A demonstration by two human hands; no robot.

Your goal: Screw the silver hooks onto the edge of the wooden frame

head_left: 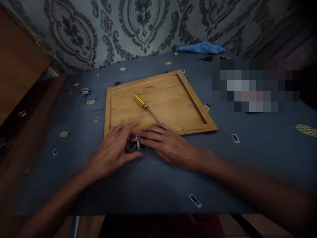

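Observation:
A framed wooden cabinet door [158, 96] lies on the blue-grey tablecloth. At its near edge sits a metal cabinet hinge [135, 144], between my two hands. My left hand [116, 147] curls around the hinge, its thumb on the near side and its forefinger reaching over the door edge. From the right, the fingertips of my right hand [165, 142] meet the hinge; its thumb is hidden below. On the door panel rests a screwdriver [146, 107] with a yellow handle, its tip close to my right fingers.
Another shiny metal hinge [85, 92] and tiny loose screws [81, 102] lie on the left of the table. A blue cloth [201, 48] is at the back by the patterned wall. Wooden furniture [19, 59] borders the left side. A blurred-out patch covers the right.

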